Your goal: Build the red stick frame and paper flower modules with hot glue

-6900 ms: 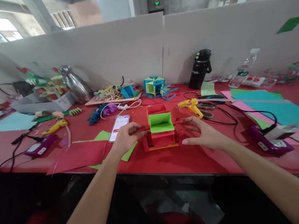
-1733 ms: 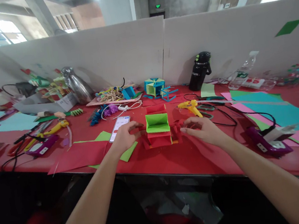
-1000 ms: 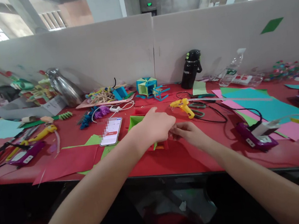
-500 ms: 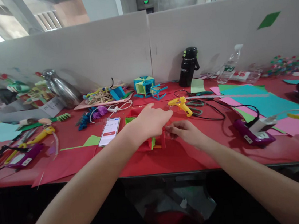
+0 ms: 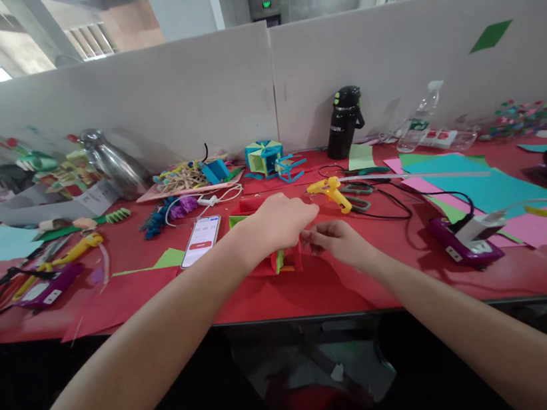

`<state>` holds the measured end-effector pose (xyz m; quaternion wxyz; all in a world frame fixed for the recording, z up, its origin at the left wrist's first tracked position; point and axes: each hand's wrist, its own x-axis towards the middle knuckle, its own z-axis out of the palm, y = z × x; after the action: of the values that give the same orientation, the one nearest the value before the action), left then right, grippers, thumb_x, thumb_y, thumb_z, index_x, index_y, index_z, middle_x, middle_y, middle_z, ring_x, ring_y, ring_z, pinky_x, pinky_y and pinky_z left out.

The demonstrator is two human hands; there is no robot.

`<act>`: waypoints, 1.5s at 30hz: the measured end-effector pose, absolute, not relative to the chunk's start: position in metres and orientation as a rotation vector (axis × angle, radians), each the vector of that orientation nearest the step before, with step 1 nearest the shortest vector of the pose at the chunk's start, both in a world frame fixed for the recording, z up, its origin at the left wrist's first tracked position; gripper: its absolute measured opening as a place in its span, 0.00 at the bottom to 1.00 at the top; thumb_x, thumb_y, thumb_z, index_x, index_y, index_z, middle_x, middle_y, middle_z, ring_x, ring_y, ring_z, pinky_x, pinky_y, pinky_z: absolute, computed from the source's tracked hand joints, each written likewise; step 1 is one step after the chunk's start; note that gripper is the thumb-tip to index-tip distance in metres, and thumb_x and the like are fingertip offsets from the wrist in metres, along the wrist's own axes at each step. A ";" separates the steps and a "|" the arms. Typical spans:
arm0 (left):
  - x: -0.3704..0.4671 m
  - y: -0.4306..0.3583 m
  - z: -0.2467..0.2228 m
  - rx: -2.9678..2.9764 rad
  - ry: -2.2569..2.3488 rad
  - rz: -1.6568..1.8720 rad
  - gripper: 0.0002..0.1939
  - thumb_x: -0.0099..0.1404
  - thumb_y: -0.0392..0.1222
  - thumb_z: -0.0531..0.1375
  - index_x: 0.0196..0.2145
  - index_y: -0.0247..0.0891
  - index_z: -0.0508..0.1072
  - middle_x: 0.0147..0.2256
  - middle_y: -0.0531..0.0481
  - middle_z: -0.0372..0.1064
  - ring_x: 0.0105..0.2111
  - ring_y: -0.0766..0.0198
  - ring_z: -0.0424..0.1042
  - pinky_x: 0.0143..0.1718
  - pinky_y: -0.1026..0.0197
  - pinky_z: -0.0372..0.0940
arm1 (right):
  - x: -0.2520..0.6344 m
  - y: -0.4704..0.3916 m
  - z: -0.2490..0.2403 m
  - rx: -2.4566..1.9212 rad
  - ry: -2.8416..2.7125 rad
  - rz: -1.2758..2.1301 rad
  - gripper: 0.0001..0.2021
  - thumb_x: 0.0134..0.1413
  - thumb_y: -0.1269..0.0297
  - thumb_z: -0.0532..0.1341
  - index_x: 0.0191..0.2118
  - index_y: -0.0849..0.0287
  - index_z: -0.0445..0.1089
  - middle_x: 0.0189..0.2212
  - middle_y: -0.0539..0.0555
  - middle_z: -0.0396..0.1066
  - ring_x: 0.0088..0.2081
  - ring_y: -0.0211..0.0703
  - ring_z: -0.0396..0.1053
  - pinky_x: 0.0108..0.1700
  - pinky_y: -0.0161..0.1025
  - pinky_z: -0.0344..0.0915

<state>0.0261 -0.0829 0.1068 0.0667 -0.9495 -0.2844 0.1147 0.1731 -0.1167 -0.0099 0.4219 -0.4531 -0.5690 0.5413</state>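
Observation:
A red and green craft piece [image 5: 281,262] with upright walls rests on the red table in front of me, partly hidden under my left hand [image 5: 288,220]. That hand reaches over its right part with fingers bent down, and the fingertips are out of sight behind the hand. At the piece's right side, my right hand [image 5: 331,239] has thumb and fingertips pinched together at the red edge; what lies between them is too small to make out. A yellow glue gun [image 5: 333,194] lies just behind my right hand.
A phone [image 5: 200,241] lies left of the piece. Behind stand a blue-green paper model [image 5: 264,158] and a black bottle [image 5: 343,123]. Coloured sheets [image 5: 477,185] and a purple power strip [image 5: 465,250] are on the right, a steel flask [image 5: 114,164] at back left.
My left hand's raised finger has come down and the hand looks more closed over the piece. My right hand has hardly moved.

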 end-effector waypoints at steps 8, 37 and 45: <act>0.027 -0.084 0.108 -2.858 -0.880 0.359 0.12 0.60 0.32 0.59 0.43 0.36 0.72 0.34 0.44 0.76 0.37 0.53 0.76 0.32 0.59 0.61 | 0.173 -0.116 -0.012 -1.146 -1.467 1.311 0.26 0.49 0.38 0.63 0.25 0.61 0.72 0.21 0.51 0.68 0.24 0.37 0.61 0.29 0.38 0.59; 0.039 -0.096 0.103 -2.844 -1.088 0.325 0.15 0.62 0.34 0.61 0.47 0.32 0.70 0.34 0.39 0.75 0.37 0.46 0.77 0.34 0.53 0.67 | 0.171 -0.114 -0.012 -1.178 -1.466 1.266 0.23 0.46 0.41 0.64 0.22 0.58 0.68 0.19 0.50 0.65 0.22 0.36 0.58 0.27 0.38 0.55; 0.041 -0.098 0.105 -2.782 -1.139 0.345 0.17 0.61 0.33 0.61 0.48 0.32 0.70 0.35 0.37 0.76 0.38 0.46 0.77 0.35 0.54 0.66 | 0.171 -0.114 -0.011 -1.198 -1.467 1.249 0.25 0.45 0.38 0.64 0.21 0.59 0.67 0.18 0.51 0.66 0.22 0.37 0.60 0.27 0.37 0.57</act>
<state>0.0410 -0.0980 0.1051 0.0579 -0.9179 -0.3758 0.1137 0.1715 -0.1143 -0.0113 0.4225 -0.4787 -0.5860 0.4990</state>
